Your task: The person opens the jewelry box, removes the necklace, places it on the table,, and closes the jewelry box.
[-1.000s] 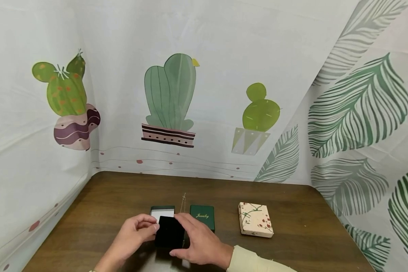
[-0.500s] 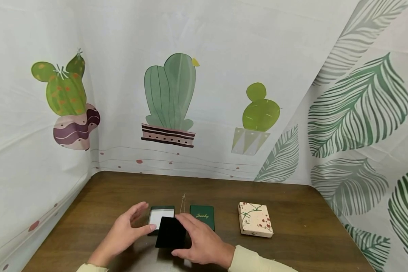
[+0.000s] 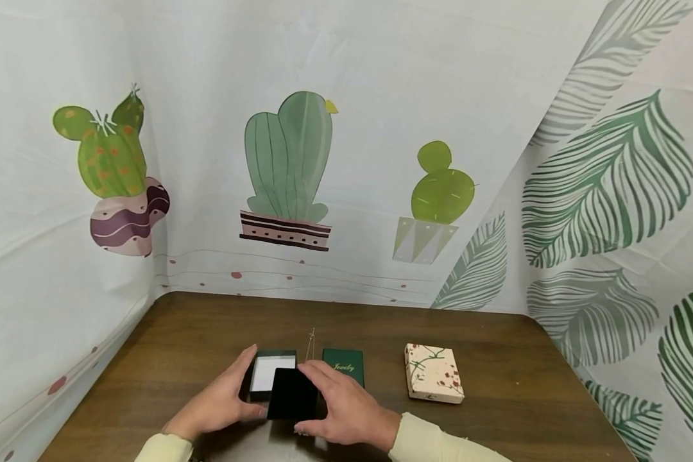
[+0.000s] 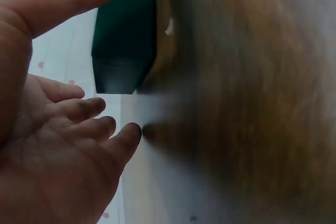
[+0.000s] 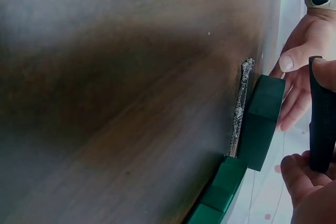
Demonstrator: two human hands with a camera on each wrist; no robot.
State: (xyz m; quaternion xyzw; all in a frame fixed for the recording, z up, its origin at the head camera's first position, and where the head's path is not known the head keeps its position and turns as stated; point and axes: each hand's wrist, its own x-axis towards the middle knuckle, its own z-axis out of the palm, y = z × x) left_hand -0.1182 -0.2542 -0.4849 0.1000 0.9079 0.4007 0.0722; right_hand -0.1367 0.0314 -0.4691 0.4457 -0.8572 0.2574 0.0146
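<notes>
A black square pad (image 3: 292,394), which looks like a jewelry box insert, is tilted above the table. My right hand (image 3: 349,407) pinches it between thumb and fingers; its edge shows as a dark strip in the right wrist view. Behind the pad lies a green box base (image 3: 273,353) with a white inside, partly hidden. My left hand (image 3: 218,399) is spread at the base's left side, thumb near the pad; whether it touches the box I cannot tell. A thin silver chain (image 5: 239,109) lies between the base and the green lid (image 3: 346,367) marked "Jewelry".
A cream box (image 3: 435,373) with a red flower pattern sits farther right on the brown wooden table (image 3: 525,391). A white cloth (image 3: 375,192) printed with cacti and leaves hangs behind and beside the table.
My left hand has let go of the black pad and moved to the left side of the green base. The right hand keeps the pad, which has shifted slightly right.
</notes>
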